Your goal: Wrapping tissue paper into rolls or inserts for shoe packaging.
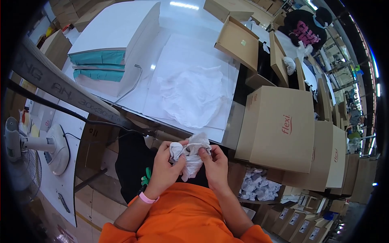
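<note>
Between my two hands, just off the near edge of the table, is a crumpled piece of white tissue paper (194, 164). My left hand (165, 165) has its fingers closed on the left side of the bundle. On the opposite side, my right hand (214, 164) pinches it with the thumb on top. Whether anything is wrapped inside cannot be seen. Beyond my hands, a wrinkled, spread-out sheet of white tissue paper (194, 95) lies on a flat white sheet (174, 56) on the table.
A tall stack of white paper (113, 30) with teal wrapping stands at the far left. Large cardboard boxes (279, 125) crowd the right, above a carton of crumpled white paper (259, 186). A fan (56, 148) sits left, near a metal post (73, 89). Another person (306, 30) works far right.
</note>
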